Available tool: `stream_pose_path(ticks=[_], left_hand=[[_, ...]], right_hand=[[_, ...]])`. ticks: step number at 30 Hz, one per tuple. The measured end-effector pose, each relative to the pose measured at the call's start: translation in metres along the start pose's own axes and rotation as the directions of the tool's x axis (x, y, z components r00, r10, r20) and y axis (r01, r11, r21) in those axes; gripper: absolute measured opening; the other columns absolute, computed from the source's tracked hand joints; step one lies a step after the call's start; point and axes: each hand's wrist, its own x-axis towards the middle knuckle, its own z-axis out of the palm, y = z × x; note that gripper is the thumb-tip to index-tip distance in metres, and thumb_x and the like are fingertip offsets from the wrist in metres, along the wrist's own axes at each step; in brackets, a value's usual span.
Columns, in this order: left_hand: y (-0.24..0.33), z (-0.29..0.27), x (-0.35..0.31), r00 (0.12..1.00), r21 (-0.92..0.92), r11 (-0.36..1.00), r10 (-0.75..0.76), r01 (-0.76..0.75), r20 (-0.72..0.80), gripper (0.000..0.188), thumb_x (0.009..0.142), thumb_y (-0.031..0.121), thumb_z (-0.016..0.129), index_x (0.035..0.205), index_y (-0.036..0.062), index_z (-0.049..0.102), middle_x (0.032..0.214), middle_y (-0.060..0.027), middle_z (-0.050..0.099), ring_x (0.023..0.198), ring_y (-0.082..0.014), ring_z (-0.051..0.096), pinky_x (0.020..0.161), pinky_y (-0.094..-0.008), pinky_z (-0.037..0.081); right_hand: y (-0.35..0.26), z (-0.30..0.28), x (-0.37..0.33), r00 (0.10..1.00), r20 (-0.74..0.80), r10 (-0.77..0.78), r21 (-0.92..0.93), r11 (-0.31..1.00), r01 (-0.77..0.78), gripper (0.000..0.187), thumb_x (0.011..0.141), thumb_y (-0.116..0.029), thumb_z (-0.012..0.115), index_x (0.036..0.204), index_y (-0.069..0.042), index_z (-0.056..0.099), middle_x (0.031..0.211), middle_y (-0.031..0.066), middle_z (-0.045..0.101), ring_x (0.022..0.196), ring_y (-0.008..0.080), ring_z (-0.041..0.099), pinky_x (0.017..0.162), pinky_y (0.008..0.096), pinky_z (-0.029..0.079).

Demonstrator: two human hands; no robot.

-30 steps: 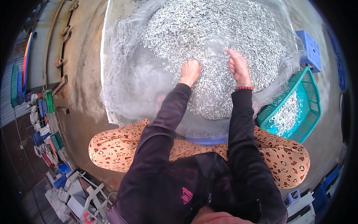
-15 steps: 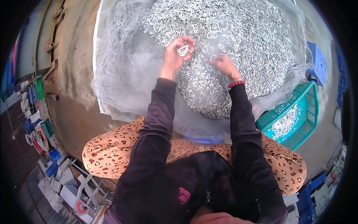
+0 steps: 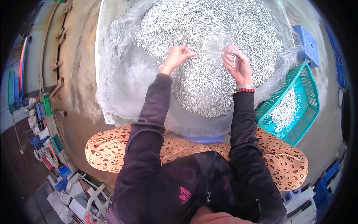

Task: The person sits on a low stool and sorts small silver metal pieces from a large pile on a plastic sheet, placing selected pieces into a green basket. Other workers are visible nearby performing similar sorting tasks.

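Note:
A wide heap of small white-and-grey pieces [image 3: 209, 89] lies before me on sheer netting [image 3: 123, 80]; their kind is too small to tell. At the heap's left side, my left hand [image 3: 176, 59] is closed in a pinch just above the pieces, and what its fingertips hold, if anything, is hidden. To the right, my right hand [image 3: 240, 67] is turned partly palm up, fingers curled round a white curved piece [image 3: 234, 60]. Beside my right knee, a teal perforated basket [image 3: 310, 108] holds a pile of loose white curved pieces [image 3: 285, 112].
A blue plastic stool [image 3: 308, 44] stands right of the netting, beyond the basket. Pipes [image 3: 59, 33] run along the wall at far left. Assorted gear and crates [image 3: 48, 140] line the left side. My patterned-trousered knees [image 3: 108, 147] flank the netting's near edge.
The left hand has turned over into a pinch, and the white looped pieces in its palm no longer show. My right hand has moved right and turned palm up, showing a white curved piece.

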Motion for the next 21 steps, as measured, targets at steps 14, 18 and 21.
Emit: stream_pose_path(ticks=[14,18,21], left_hand=[[-0.007,0.048,0.002,0.997,0.289,0.956,0.071,-0.057,-0.039,0.023,0.073,0.022,0.074,0.086,0.0042,0.068,0.075,-0.0094,0.063,0.073,-0.0178,0.061,0.064,-0.0316,0.048],[-0.014,0.038,0.004,0.999,0.14,0.99,0.014,-0.007,-0.046,0.027,0.069,0.025,0.078,0.083,0.0034,0.069,0.077,-0.0106,0.067,0.072,-0.0187,0.063,0.066,-0.0314,0.048],[-0.014,0.012,-0.004,0.997,-0.138,0.988,-0.061,0.066,0.041,0.023,0.068,0.019,0.079,0.084,0.0043,0.07,0.075,-0.0049,0.068,0.07,-0.0125,0.062,0.067,-0.0283,0.048]], right_hand=[[-0.015,-0.01,-0.013,0.985,-0.175,0.005,-0.248,0.968,-0.049,0.024,0.071,-0.009,0.039,0.084,0.004,0.055,0.078,0.0111,0.052,0.053,0.0124,0.041,0.04,0.0211,0.03],[-0.012,-0.012,-0.008,0.986,-0.169,0.008,-0.232,0.972,-0.048,0.029,0.086,-0.023,0.044,0.086,0.003,0.056,0.069,0.0047,0.05,0.049,0.0086,0.039,0.036,0.0197,0.024],[0.002,-0.019,0.009,0.956,-0.287,0.056,-0.417,0.891,-0.178,0.025,0.088,-0.025,0.053,0.083,-0.001,0.058,0.059,-0.0018,0.044,0.044,0.0058,0.035,0.035,0.0188,0.022]])
